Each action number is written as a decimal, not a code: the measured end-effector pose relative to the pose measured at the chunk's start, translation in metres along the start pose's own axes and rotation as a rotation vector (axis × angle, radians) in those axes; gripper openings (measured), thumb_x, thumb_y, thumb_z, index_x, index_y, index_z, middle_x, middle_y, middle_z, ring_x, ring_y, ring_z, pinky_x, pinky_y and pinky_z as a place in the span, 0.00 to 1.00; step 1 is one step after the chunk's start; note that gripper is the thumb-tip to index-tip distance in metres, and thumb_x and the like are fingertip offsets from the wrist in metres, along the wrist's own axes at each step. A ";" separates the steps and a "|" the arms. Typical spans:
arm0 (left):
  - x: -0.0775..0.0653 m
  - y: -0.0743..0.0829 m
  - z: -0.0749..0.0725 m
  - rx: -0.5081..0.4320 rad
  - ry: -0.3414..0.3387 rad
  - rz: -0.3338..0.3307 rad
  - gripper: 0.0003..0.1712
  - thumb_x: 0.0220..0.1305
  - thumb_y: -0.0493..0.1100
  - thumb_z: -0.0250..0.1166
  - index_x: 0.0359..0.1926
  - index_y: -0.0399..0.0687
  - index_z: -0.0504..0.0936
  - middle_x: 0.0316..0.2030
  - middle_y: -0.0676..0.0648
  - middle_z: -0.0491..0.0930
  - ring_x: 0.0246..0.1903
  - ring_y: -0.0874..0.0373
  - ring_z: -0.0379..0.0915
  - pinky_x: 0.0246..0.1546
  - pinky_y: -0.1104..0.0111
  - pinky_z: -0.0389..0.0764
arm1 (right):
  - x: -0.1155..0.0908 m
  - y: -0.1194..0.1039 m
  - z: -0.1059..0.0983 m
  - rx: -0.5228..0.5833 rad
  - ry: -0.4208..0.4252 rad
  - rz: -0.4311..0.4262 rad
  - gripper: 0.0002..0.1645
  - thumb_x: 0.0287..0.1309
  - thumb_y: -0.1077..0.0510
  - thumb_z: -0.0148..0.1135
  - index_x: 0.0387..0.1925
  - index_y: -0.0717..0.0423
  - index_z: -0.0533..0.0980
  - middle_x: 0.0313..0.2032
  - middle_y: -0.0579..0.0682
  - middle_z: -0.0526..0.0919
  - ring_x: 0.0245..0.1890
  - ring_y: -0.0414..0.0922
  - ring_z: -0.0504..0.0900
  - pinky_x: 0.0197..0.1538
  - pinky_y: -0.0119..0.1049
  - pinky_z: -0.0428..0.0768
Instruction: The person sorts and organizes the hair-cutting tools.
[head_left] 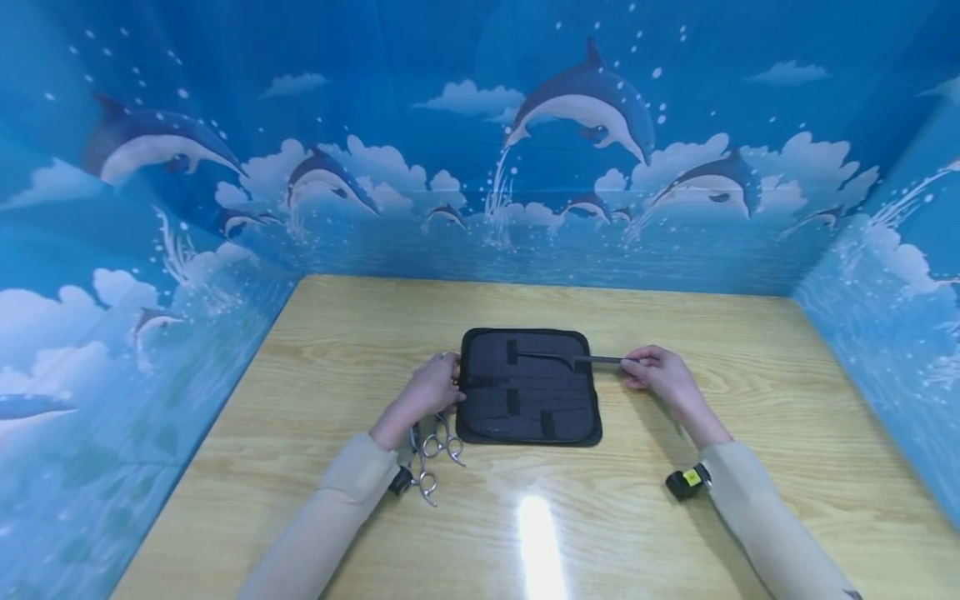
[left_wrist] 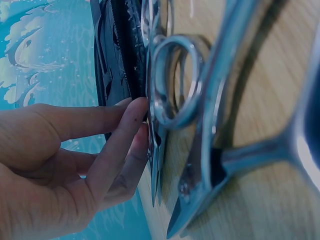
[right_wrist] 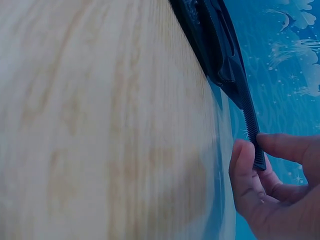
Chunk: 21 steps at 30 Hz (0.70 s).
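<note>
A flat black tool case (head_left: 486, 346) lies unfolded on the wooden table, with elastic loops across its inside. At its left edge, my left hand (head_left: 433, 385) pinches the case's border between thumb and fingers. My right hand (head_left: 663, 379) pinches the toothed end of a black comb (right_wrist: 248, 117) to the right of the case. The comb's thin far end reaches across the upper part of the case, close to the top loop. Whether that tip is under the loop, I cannot tell.
Two pairs of metal scissors, one with a round finger ring (left_wrist: 176, 82) beside my left fingers, lie on the table (head_left: 360, 333) near my left wrist. A blue dolphin-print backdrop (head_left: 480, 208) encloses the back and sides.
</note>
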<state>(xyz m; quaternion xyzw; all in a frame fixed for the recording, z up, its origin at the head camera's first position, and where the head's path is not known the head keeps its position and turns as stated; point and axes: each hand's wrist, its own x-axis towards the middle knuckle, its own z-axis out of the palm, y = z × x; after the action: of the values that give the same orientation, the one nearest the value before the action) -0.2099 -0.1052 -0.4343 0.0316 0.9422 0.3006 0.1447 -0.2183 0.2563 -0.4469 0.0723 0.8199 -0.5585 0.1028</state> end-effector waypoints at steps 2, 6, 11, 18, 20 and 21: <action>0.000 0.000 0.000 -0.012 -0.003 -0.008 0.42 0.58 0.30 0.73 0.72 0.37 0.66 0.52 0.40 0.76 0.44 0.48 0.79 0.30 0.74 0.84 | 0.001 -0.001 0.000 -0.021 0.004 -0.007 0.26 0.72 0.58 0.59 0.60 0.75 0.68 0.37 0.49 0.84 0.30 0.35 0.85 0.40 0.30 0.86; 0.000 0.000 0.000 -0.033 -0.005 -0.013 0.41 0.58 0.29 0.72 0.72 0.37 0.66 0.52 0.39 0.76 0.42 0.49 0.79 0.28 0.75 0.84 | 0.004 -0.003 0.002 -0.038 0.016 -0.007 0.24 0.71 0.57 0.61 0.57 0.73 0.71 0.30 0.45 0.83 0.27 0.34 0.80 0.32 0.28 0.82; 0.000 0.001 0.000 -0.038 -0.007 -0.014 0.41 0.58 0.29 0.72 0.71 0.36 0.67 0.51 0.40 0.76 0.42 0.49 0.79 0.29 0.74 0.84 | 0.008 -0.005 0.007 -0.049 0.024 0.004 0.23 0.70 0.57 0.61 0.56 0.71 0.72 0.28 0.43 0.82 0.25 0.34 0.78 0.30 0.28 0.80; 0.001 -0.001 0.000 0.044 0.007 0.010 0.41 0.58 0.33 0.74 0.71 0.36 0.68 0.48 0.41 0.77 0.46 0.47 0.78 0.39 0.67 0.85 | 0.012 -0.008 0.015 -0.056 0.012 0.004 0.24 0.71 0.56 0.61 0.58 0.71 0.71 0.27 0.44 0.81 0.25 0.35 0.77 0.28 0.29 0.79; 0.001 0.000 0.000 0.037 0.004 0.006 0.41 0.58 0.33 0.74 0.71 0.36 0.68 0.49 0.41 0.77 0.47 0.47 0.78 0.39 0.67 0.86 | 0.013 -0.008 0.016 -0.043 0.008 0.003 0.24 0.71 0.56 0.61 0.58 0.71 0.71 0.27 0.44 0.81 0.26 0.36 0.77 0.29 0.29 0.79; 0.001 0.000 0.000 0.037 0.002 0.005 0.41 0.58 0.33 0.74 0.71 0.36 0.67 0.49 0.41 0.77 0.47 0.47 0.78 0.39 0.67 0.86 | 0.013 -0.007 0.015 -0.040 0.008 0.004 0.24 0.71 0.56 0.61 0.58 0.71 0.72 0.28 0.44 0.82 0.26 0.36 0.77 0.29 0.29 0.79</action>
<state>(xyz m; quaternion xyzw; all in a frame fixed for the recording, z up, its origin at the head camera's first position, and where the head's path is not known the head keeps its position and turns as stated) -0.2110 -0.1050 -0.4344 0.0363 0.9476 0.2836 0.1426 -0.2311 0.2394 -0.4493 0.0738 0.8311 -0.5416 0.1021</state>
